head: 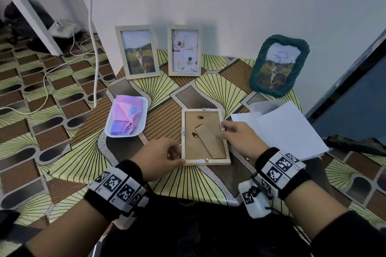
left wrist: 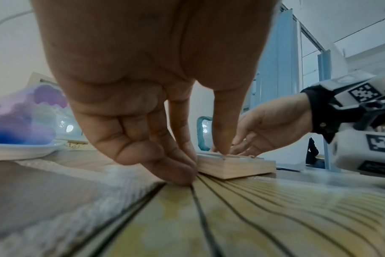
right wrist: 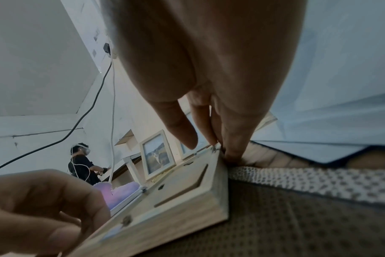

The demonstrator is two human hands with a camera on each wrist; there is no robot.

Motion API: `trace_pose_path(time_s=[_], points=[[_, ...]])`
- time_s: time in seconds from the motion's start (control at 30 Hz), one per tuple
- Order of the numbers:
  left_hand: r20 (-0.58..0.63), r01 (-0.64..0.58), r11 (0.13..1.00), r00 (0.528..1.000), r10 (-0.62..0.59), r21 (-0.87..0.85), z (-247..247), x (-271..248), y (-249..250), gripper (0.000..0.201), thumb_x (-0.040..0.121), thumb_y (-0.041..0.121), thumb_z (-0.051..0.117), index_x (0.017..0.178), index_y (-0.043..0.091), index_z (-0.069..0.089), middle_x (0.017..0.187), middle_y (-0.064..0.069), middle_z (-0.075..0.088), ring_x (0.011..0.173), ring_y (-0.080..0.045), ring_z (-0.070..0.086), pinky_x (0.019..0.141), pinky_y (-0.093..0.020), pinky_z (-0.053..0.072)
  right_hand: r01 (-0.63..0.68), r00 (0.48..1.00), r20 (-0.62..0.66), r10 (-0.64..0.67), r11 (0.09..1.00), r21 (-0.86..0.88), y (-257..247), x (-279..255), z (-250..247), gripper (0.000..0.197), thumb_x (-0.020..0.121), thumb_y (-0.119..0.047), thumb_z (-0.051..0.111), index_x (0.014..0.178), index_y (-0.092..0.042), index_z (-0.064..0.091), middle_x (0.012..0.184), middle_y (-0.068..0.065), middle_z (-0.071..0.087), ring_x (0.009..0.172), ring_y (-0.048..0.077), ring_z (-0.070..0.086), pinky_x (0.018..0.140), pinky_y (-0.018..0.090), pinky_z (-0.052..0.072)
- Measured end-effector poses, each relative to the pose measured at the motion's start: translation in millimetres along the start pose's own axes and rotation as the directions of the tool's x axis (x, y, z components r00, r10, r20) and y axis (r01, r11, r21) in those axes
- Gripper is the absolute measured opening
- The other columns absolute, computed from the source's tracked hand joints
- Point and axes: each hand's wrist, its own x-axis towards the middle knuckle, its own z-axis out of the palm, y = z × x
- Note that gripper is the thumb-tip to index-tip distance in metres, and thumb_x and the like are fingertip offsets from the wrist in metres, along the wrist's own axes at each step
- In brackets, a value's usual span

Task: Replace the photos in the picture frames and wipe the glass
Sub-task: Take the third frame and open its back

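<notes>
A light wooden picture frame (head: 205,137) lies face down on the patterned table, its brown backing board and folded stand facing up. My left hand (head: 167,156) holds the frame's near left corner: in the left wrist view the thumb (left wrist: 222,139) presses on top of the frame (left wrist: 237,167) while the curled fingers (left wrist: 176,167) sit against its side. My right hand (head: 227,131) is at the right edge, where its straight fingertips (right wrist: 215,139) touch a small metal tab on the frame (right wrist: 187,200). The thumb stays clear of the frame.
Two pale wooden frames (head: 139,51) (head: 184,50) and a green woven frame (head: 278,67) stand against the wall. A white tray (head: 108,129) holding a pink and purple cloth (head: 126,118) sits left of the work. White papers (head: 288,129) lie at the right. Cables trail on the floor.
</notes>
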Motion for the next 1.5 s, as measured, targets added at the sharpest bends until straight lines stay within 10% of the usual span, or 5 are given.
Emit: trace_pose_path(time_s=[0.13, 0.3, 0.57, 1.17, 1.5], points=[[0.015, -0.010, 0.996, 1.000, 0.009, 0.090, -7.9, 2.5, 6.2, 0.015, 0.082, 0.044, 0.071, 0.080, 0.031, 0.065, 0.076, 0.012, 0.064, 0.073, -0.002, 0.059, 0.068, -0.025, 0.052, 0.051, 0.998, 0.050, -0.048, 0.997, -0.059, 0.7, -7.8, -4.2, 0.023, 0.088, -0.005, 0.050, 0.108, 0.001, 0.059, 0.115, 0.030, 0.059, 0.113, 0.044, 0.054, 0.098, 0.058, 0.044], [-0.109, -0.247, 0.939, 0.954, 0.279, 0.237, -22.8, 21.4, 29.0, 0.018, 0.085, 0.023, 0.063, 0.101, 0.029, 0.063, 0.091, 0.011, 0.059, 0.088, -0.010, 0.055, 0.081, -0.029, 0.049, 0.149, 0.988, 0.010, -0.151, 0.957, -0.249, 9.3, -24.8, -7.6, 0.043, 0.077, -0.007, 0.065, 0.117, -0.022, 0.064, 0.104, -0.007, 0.066, 0.092, 0.013, 0.058, 0.070, 0.004, 0.040], [0.387, -0.478, 0.666, 0.874, 0.295, 0.572, -12.6, 59.4, 64.9, 0.061, 0.096, 0.023, 0.046, 0.153, 0.017, 0.027, 0.161, -0.004, 0.022, 0.148, -0.020, 0.021, 0.119, -0.038, 0.023, 0.148, 0.987, 0.122, -0.108, 0.911, -0.386, 15.7, -28.8, -7.0, 0.062, 0.091, -0.014, 0.061, 0.148, -0.018, 0.038, 0.146, 0.003, 0.050, 0.130, 0.023, 0.048, 0.102, 0.025, 0.036], [0.280, -0.454, 0.636, 0.890, 0.361, 0.624, -6.8, 60.6, 65.7, 0.035, 0.090, 0.031, 0.048, 0.121, 0.017, 0.040, 0.117, -0.002, 0.053, 0.085, -0.027, 0.059, 0.064, -0.038, 0.049, 0.158, 0.987, 0.036, -0.155, 0.921, -0.357, 19.0, -16.9, -7.9, 0.048, 0.091, -0.012, 0.056, 0.138, -0.022, 0.053, 0.124, 0.006, 0.066, 0.114, 0.027, 0.058, 0.094, 0.034, 0.048], [0.212, -0.380, 0.770, 0.925, 0.315, 0.513, -5.2, 59.0, 66.1, 0.043, 0.103, 0.023, 0.032, 0.145, 0.016, 0.029, 0.136, -0.010, 0.051, 0.108, -0.033, 0.058, 0.089, -0.042, 0.048, 0.114, 0.993, 0.026, -0.112, 0.940, -0.322, 24.4, -14.3, -8.3, 0.057, 0.092, -0.014, 0.062, 0.146, -0.025, 0.046, 0.139, 0.001, 0.057, 0.127, 0.020, 0.052, 0.105, 0.031, 0.041]])
